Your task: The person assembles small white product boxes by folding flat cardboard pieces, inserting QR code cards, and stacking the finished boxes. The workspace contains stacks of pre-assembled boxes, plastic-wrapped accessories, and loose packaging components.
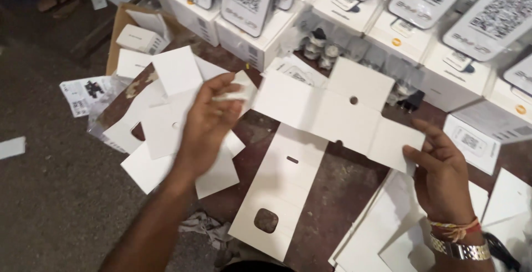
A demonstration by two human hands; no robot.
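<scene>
A flat, cross-shaped white die-cut cardboard blank (327, 114) with small punched holes is held level above the reddish-brown counter (332, 183). The right hand (443, 175) pinches the blank's near-right flap in a closed grip; the left hand (208, 125) pinches its far-left flap, fingers curled shut on it. The blank looks not yet folded, and creasing its flaps appears to be the step in hand. Left of the blank lies a loose pile of white card blanks (166, 122); behind it stand white boxes (255, 45).
</scene>
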